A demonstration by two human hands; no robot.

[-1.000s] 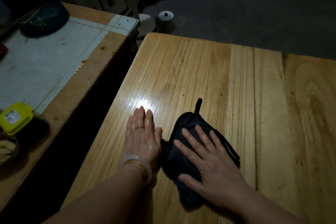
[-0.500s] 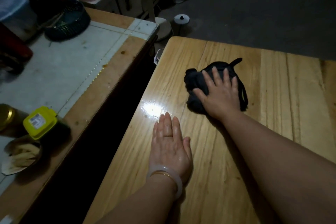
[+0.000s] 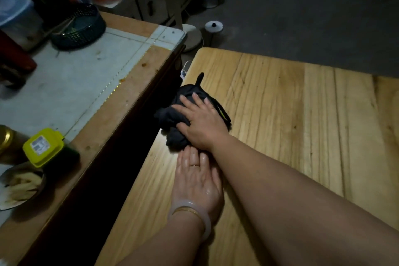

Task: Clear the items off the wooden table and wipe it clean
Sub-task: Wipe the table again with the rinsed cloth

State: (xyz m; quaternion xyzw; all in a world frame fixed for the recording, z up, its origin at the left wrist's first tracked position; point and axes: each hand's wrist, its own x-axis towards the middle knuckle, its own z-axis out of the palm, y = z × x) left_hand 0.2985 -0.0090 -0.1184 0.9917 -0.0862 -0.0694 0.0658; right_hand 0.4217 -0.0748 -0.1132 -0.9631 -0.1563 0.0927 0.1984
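Observation:
A light wooden table (image 3: 291, 114) fills the right and middle of the head view. A crumpled black cloth (image 3: 172, 114) lies at its left edge and hangs partly over the gap. My right hand (image 3: 201, 120) presses flat on the cloth with fingers spread and straight. Just behind it, my left hand (image 3: 197, 179) rests palm down on the wood, fingers straight, a pale bangle on the wrist. My right forearm crosses over the left fingertips.
A second table (image 3: 75, 93) with a pale mat stands to the left across a dark gap. On it sit a dark basket (image 3: 79, 28), a yellow-lidded container (image 3: 42, 147) and a bowl of food (image 3: 19, 186). Grey floor lies beyond.
My right hand has slid the cloth from the table's middle leftward to its left edge. The left hand has stayed flat on the wood.

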